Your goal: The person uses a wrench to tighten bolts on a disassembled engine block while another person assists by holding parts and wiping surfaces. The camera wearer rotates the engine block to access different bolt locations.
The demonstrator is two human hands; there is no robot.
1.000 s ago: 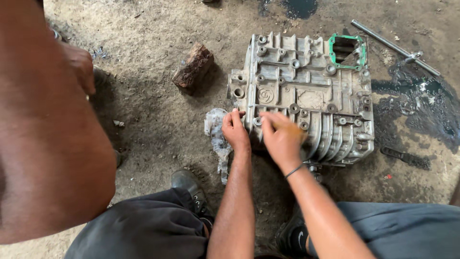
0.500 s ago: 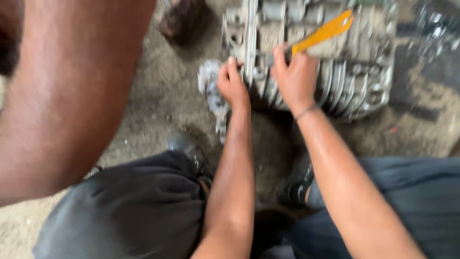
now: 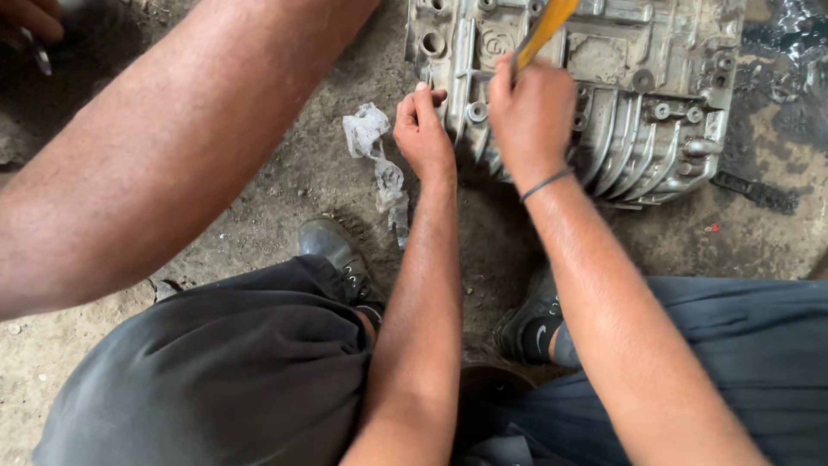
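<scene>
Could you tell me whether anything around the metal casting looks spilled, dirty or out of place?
Yes: a dark wet patch stains the dirt floor at the top right beside the ribbed metal casting, like spilled oil. A crumpled, grimy rag lies loose near the left hand.

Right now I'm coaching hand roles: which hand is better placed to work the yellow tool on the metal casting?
Right, probably. The right hand already grips the yellow tool over the metal casting. The left hand rests on the casting's near edge, seemingly steadying it.
</scene>
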